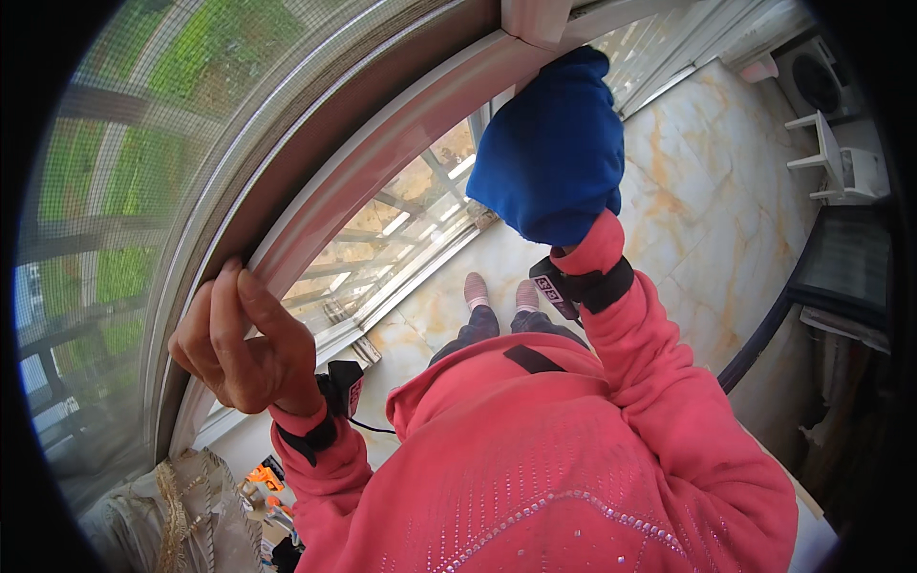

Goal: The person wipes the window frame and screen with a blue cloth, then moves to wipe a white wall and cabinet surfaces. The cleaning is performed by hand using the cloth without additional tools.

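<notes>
A blue cloth [551, 154] covers my right hand past the knuckles, down to the wrist, so its fingers are hidden. Its upper end presses against the pale window frame [401, 140], near where an upright bar meets the rail. Lower down the same frame is my left hand [251, 344], bare, with thumb and forefinger drawn close together. Those fingertips touch the inner edge of the frame's dark channel [358, 86]; whether they pinch anything cannot be made out. Beyond the channel stands a mesh screen [136, 215], with bars and greenery behind it.
Lower glass panes [401, 208] reach to the marble-patterned floor [688, 193]. A bunched curtain [172, 516] with braided trim hangs at lower left, beside orange-handled items [269, 476]. At right are a front-loading washing machine [817, 75], a white stool [820, 150] and a dark-framed glass-topped piece [845, 261].
</notes>
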